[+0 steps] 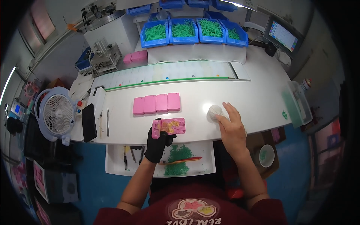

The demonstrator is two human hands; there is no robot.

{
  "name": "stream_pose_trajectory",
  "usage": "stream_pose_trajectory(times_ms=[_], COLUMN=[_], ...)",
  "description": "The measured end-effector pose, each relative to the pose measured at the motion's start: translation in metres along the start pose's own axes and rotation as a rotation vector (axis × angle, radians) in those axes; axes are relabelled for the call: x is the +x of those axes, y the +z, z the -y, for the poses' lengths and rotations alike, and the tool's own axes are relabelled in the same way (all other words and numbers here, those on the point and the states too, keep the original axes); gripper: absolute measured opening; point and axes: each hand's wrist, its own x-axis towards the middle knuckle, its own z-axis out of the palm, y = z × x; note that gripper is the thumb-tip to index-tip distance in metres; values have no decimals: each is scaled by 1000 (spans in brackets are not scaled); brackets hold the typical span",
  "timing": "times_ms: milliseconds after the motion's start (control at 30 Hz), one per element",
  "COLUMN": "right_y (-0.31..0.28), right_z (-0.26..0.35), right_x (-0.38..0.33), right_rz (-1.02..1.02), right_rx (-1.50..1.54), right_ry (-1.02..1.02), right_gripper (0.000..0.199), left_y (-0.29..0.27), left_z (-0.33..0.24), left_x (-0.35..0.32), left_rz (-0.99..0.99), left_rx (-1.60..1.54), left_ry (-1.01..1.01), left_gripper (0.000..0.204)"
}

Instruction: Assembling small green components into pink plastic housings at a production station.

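My left hand (154, 147), in a black glove, grips a pink mould half (173, 126) over the table's front edge. The hollow face of the mould is turned up and shows yellowish patches. To the right, a small round white pouch-like thing (215, 111) sits on the tabletop. My bare right hand (234, 132) is beside it with fingers stretched and apart; the thumb tip overlaps its edge. Whether the thumb presses on it I cannot tell. Four-sided pink mould blocks (156, 103) stand in a row beyond my left hand.
Below the table edge, an open drawer (131, 168) holds tools, green bits and a red brush-like stick (187, 160). A fan (58, 115), a black phone-like slab (89, 123) and a thin metal tool (107, 122) lie left. Blue bins (157, 43) of green pieces stand behind a long tray (168, 73).
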Motion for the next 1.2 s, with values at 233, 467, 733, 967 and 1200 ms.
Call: stream_pose_trajectory(times_ms=[233, 467, 733, 967, 1200], right_y=[55, 51, 31, 36, 40], right_z=[46, 68, 58, 68, 75], right_x=[-11, -48, 7, 2, -5], right_rz=[262, 619, 378, 324, 274], right_rx=[287, 859, 1379, 1276, 1477], right_ry=[-307, -487, 506, 432, 440], right_gripper=[47, 32, 25, 21, 18], left_y=[-14, -13, 7, 27, 28], left_z=[0, 0, 10, -13, -5], left_x=[12, 12, -11, -14, -17], left_rz=[-173, -254, -93, -23, -47], left_rx=[-97, -252, -37, 327, -15], left_ry=[28, 27, 155, 269, 99], left_gripper=[30, 35, 26, 18, 20])
